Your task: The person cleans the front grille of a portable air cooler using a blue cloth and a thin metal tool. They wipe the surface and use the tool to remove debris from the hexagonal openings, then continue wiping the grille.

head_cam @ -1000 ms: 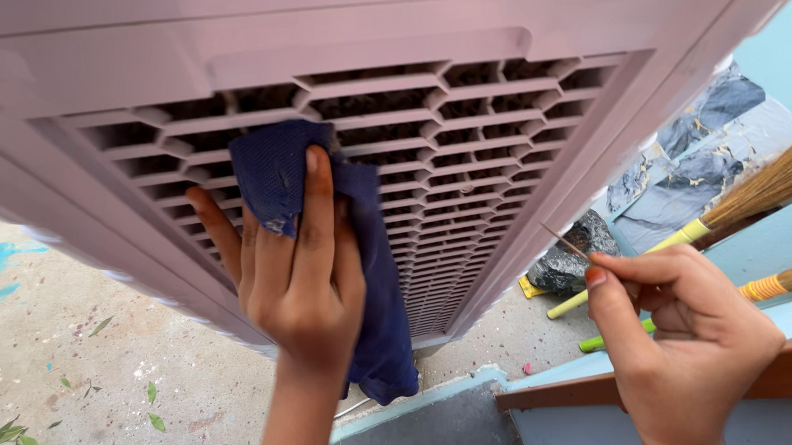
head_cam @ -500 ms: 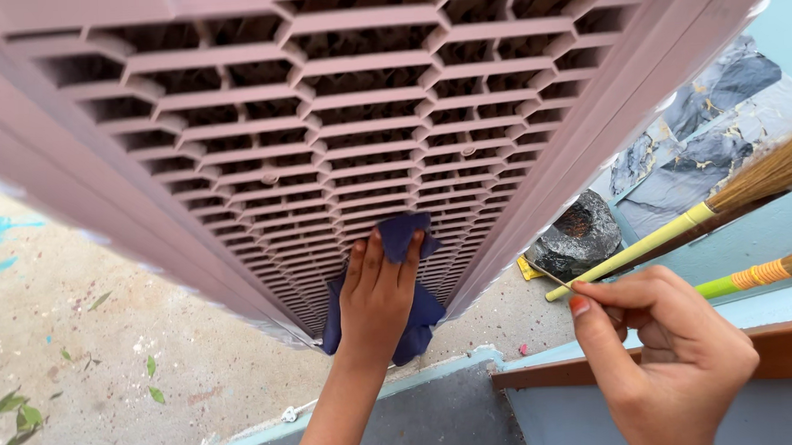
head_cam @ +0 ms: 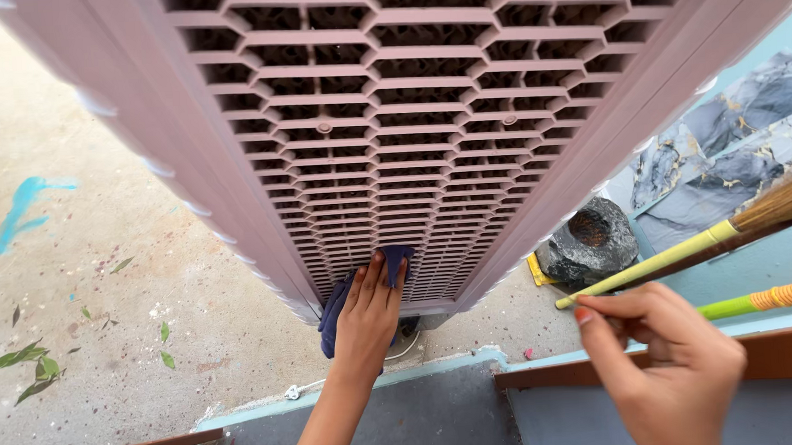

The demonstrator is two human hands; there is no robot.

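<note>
Dark blue cloth (head_cam: 333, 309) lay bunched against the very bottom of the pale pink plastic grille (head_cam: 426, 112) of the tall cooler panel, low down near its left corner, and we pressed it there with our left hand (head_cam: 367, 316), fingers flat and close together over the fabric, fingertips reaching onto the lowest slats. Our right hand (head_cam: 670, 362) hovered well apart from the grille, off to the right, thumb and fingers pinched together; whether anything thin sat in that pinch we could not tell. Just beyond it lay two brooms with straw bristles, one with a yellow handle (head_cam: 651, 268), one with a green handle (head_cam: 739, 305). A dark lumpy stone (head_cam: 587, 240) sat beside the cooler's right edge. Speckled concrete floor (head_cam: 102, 292) spread left, scattered with green leaves (head_cam: 29, 368).
</note>
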